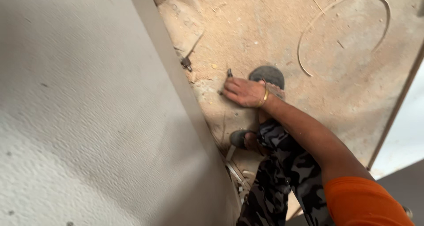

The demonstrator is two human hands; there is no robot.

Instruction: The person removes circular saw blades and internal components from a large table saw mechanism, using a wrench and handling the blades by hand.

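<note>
Reaching down, your right hand (pixel 242 91) closes on a small dark tool (pixel 229 73) on the dusty floor (pixel 265 27) beside the white panel (pixel 88 120); left hand unseen.

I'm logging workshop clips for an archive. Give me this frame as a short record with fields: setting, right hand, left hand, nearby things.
setting: dusty floor, seen from above
right hand: reaching down to the floor, fingers on a small dark tool; yellow bangle at the wrist
left hand: not in view
panel: large pale board fills the left side
feet: dark sandal beside the hand
also: thin curved strip lying on the floor
</note>
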